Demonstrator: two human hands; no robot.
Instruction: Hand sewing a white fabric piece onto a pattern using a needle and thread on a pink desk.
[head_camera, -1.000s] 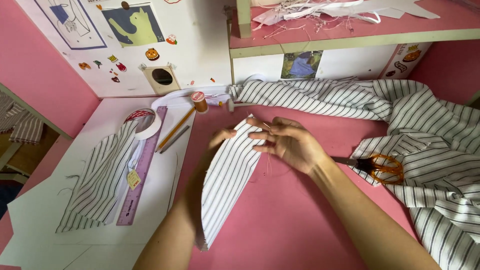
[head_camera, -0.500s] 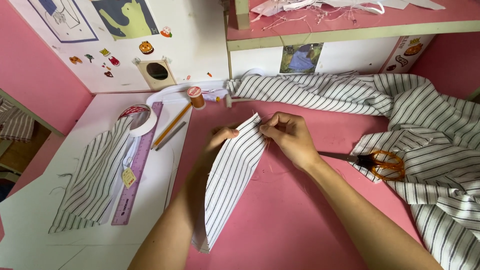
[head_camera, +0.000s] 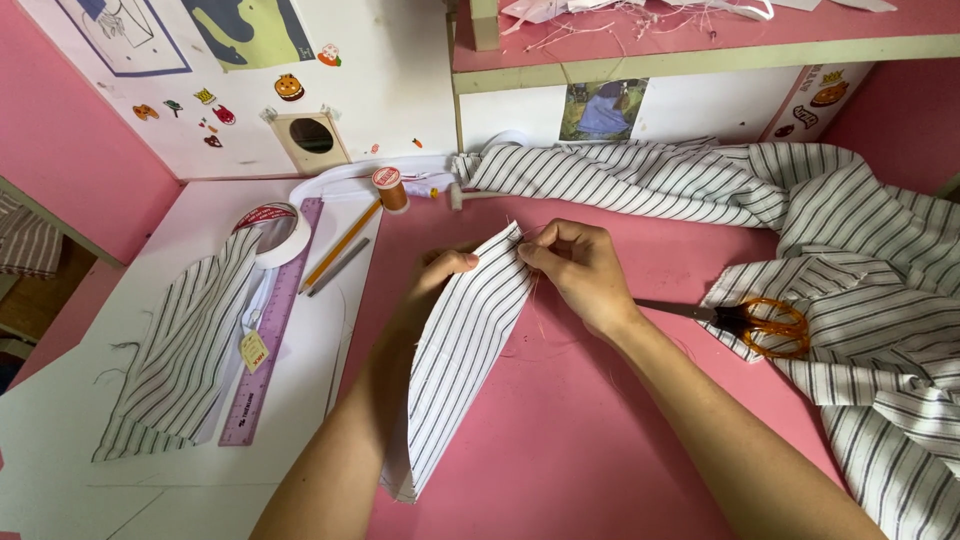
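Hands at mid-bench, both closed on a long folded piece of white fabric with thin dark stripes (head_camera: 455, 370), held up off the pink bench (head_camera: 600, 440) and slanting from its far tip down toward the near edge. Left hand (head_camera: 440, 275) mostly hidden behind the strip, thumb tip pressed on the far left edge; right hand (head_camera: 580, 265) pinching the far tip between thumb and fingers, grip tight on the cloth. To the right, just beyond the right wrist, orange-handled scissors (head_camera: 745, 322) lying on the bench, handles touching a large heap of the same striped cloth (head_camera: 850, 260) spread along the far and right sides. To the left, on a white paper sheet (head_camera: 90, 420): another striped cut piece (head_camera: 185, 345), a purple ruler (head_camera: 270, 330) partly under it, a roll of white tape (head_camera: 275, 232), a yellow pencil (head_camera: 342, 243) and a spool of orange thread (head_camera: 388, 187) farther back. Loose threads scattered on the pink surface near the hands.
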